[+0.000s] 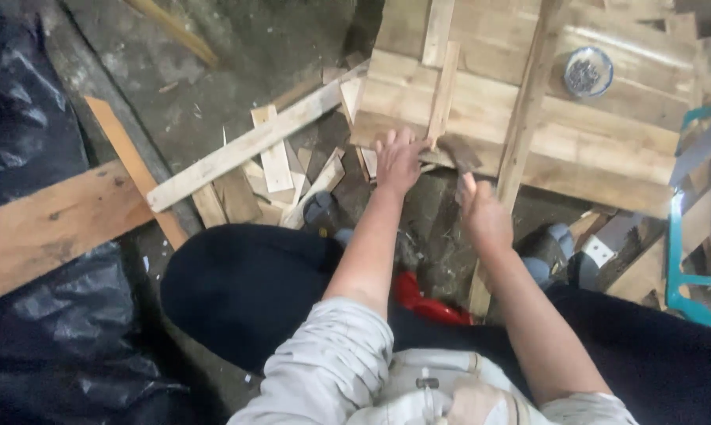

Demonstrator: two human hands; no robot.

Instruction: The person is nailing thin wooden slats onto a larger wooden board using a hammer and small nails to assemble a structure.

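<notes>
Fingers of the left hand (400, 160) are pressing down, spread, beside the narrow pale wooden slat (443, 93) running away lengthwise, while the right hand (481, 214) is gripping a dark hammer (457, 153) nearby.

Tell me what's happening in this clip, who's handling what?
A person crouches over a wooden panel on the ground. The left hand presses on the panel's near edge at the foot of a thin slat. The right hand grips a hammer, its head close to the slat's end. A bowl of nails sits on the panel, offcuts lie to the left, and a teal saw lies at right.
</notes>
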